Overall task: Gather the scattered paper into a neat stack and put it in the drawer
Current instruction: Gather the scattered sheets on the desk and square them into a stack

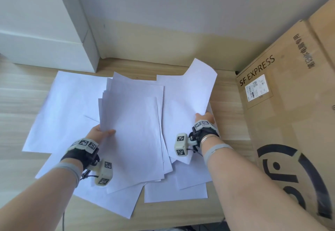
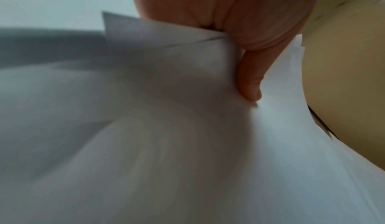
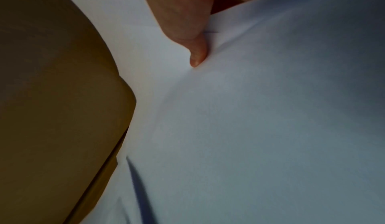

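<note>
Item: left hand (image 1: 101, 132). A fanned bunch of white sheets (image 1: 134, 131) is pinched at its near left edge, thumb (image 1: 109, 132) laid on top, the other fingers hidden beneath. In the left wrist view the thumb (image 2: 251, 81) is seen pressed onto the top sheet, with sheet corners (image 2: 166, 35) splayed unevenly at the palm. The bunch is held lifted over the middle of the spread, its edges not aligned.

Item: right hand (image 1: 204, 118). A separate sheet or few sheets (image 1: 188, 103) are gripped at the near right edge and raised, the far corner curled upward toward the wall. In the right wrist view a thumb (image 3: 187, 26) is shown pressed on the paper (image 3: 260, 112); the remaining fingers are covered, and how many sheets are held cannot be told.

Item: loose paper (image 1: 61, 107). Further white sheets are left lying flat and overlapped on the wooden table (image 1: 16, 100), spread out to the left, right and near side beneath the held bunches.

Item: surroundings. A white box (image 1: 43, 31) is set at the far left against the wall. A brown cardboard carton (image 1: 290, 103) marked SF EXPRESS is placed along the right, close beside the right hand. Marker-tagged camera mounts (image 1: 104, 173) are strapped at both wrists.
</note>
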`<state>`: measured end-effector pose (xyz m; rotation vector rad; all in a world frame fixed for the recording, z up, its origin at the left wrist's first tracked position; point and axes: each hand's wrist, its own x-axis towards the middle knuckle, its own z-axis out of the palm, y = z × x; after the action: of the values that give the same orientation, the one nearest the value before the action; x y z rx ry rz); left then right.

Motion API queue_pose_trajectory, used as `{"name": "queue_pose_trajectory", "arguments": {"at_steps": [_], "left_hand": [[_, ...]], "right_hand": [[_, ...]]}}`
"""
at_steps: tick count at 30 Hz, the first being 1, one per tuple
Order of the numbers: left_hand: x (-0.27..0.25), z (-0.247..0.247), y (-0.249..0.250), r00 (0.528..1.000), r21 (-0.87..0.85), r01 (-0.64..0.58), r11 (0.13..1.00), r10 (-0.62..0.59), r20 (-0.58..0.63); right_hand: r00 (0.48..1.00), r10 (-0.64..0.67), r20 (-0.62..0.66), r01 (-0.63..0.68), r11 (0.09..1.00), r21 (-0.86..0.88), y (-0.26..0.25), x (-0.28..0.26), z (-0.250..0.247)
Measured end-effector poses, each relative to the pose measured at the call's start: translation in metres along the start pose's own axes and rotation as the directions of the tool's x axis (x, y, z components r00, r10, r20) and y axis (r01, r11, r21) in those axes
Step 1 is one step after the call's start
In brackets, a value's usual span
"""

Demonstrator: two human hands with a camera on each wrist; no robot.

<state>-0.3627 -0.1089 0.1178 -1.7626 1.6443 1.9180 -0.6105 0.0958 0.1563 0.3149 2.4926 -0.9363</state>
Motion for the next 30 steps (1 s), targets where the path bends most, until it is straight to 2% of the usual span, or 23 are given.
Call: {"name": "queue_pose_trajectory", "arguments": {"at_steps": [8,14,16,20,23,26,30], "left_hand": [[-0.004,-0.003,-0.002,1.0,0.038,-0.022,0.999,0.023,-0.018],[-0.007,-0.006,0.002,0.999,0.077,-0.03,0.997,0.033,-0.036],[-0.009,-0.005,0.004,0.999,0.079,-0.035,0.996,0.037,-0.028],[-0.013,-0.003,0.005,1.0,0.086,-0.027,0.996,0.027,0.006],[-0.015,-0.002,0.001,1.0,0.081,-0.016,0.997,0.014,0.024],[-0.019,0.0,-0.003,0.999,0.07,-0.023,0.997,0.021,0.035],[-0.023,0.004,-0.005,0.999,0.086,-0.036,0.996,0.033,0.043]], "right_hand": [[0.993,0.016,-0.121,-0.017,1.0,-0.013,-0.003,0.014,-0.079],[0.985,0.019,-0.169,-0.008,0.998,0.066,0.001,0.011,-0.1],[0.992,-0.01,-0.126,0.013,1.0,0.026,0.0,0.006,-0.1],[0.996,-0.066,0.058,0.073,0.99,-0.121,-0.004,-0.017,-0.074],[0.97,-0.133,0.203,0.171,0.968,-0.185,-0.001,-0.032,-0.043],[0.937,-0.147,0.316,0.234,0.937,-0.259,0.006,-0.042,-0.011],[0.924,-0.166,0.344,0.248,0.945,-0.211,0.01,-0.051,0.027]]}}
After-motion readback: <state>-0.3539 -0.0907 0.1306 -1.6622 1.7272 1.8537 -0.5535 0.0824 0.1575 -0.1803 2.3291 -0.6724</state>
